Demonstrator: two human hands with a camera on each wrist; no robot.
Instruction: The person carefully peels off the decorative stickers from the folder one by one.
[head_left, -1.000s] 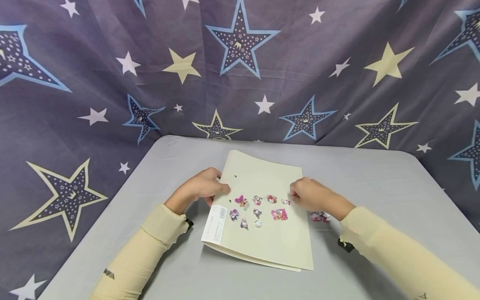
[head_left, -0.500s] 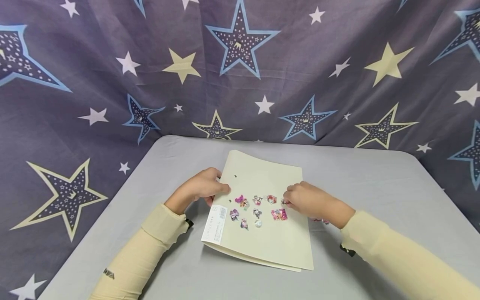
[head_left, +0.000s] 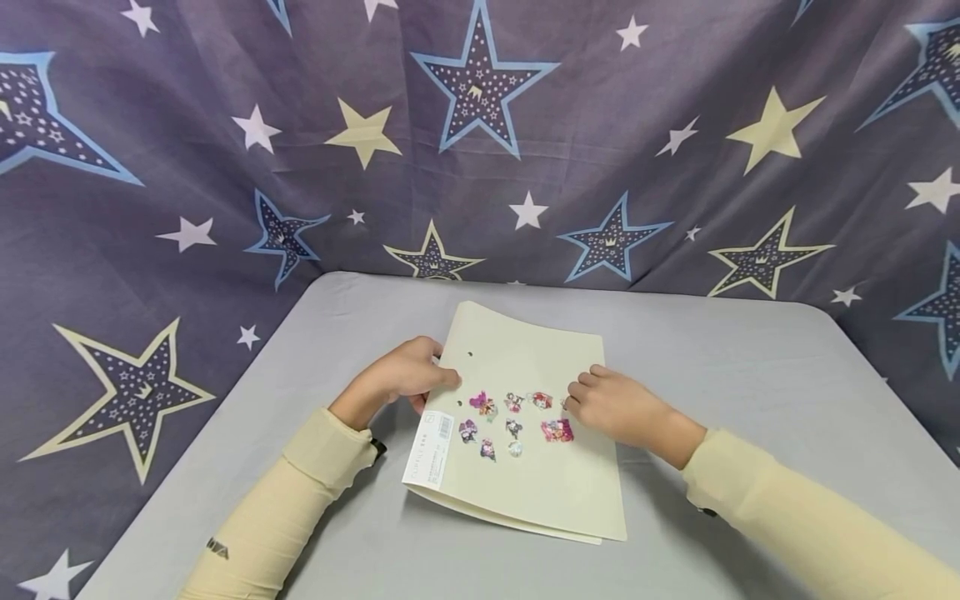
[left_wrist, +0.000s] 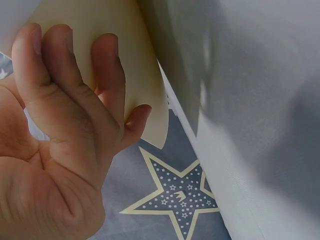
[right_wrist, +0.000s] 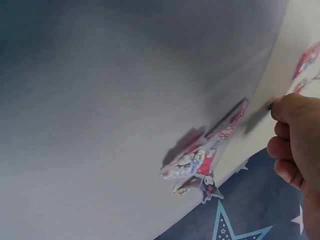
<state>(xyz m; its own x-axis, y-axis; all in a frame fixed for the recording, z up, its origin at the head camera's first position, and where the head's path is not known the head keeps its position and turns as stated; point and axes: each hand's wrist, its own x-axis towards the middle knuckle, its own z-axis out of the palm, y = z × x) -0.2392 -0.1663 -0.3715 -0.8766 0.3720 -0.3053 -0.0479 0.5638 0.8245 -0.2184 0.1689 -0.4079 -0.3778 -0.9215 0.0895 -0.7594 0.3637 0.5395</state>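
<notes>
A cream folder [head_left: 536, 483] lies tilted on the table, with several small cartoon stickers on its cover, among them a pink rectangular one [head_left: 557, 430] and a red one [head_left: 542, 400]. My left hand [head_left: 408, 367] grips its left edge, thumb on the cover; the left wrist view shows the other fingers [left_wrist: 107, 55] against the underside. Over the right part of the cover, my right hand [head_left: 611, 404] has its fingers curled and pinches a small sticker [head_left: 565, 403], mostly hidden by the fingertips. In the right wrist view the thumb and forefinger meet right at the cover.
Loose stickers [right_wrist: 200, 162] lie in a small pile on the grey table [head_left: 360, 533], beside the folder's right edge; the right arm hides them in the head view. A white label [head_left: 429, 450] runs along the folder's lower left edge. A star-patterned cloth [head_left: 480, 208] hangs behind.
My right hand has moved slightly left and down over the cover, onto the small sticker that showed uncovered one second ago. The left hand and folder stay in place.
</notes>
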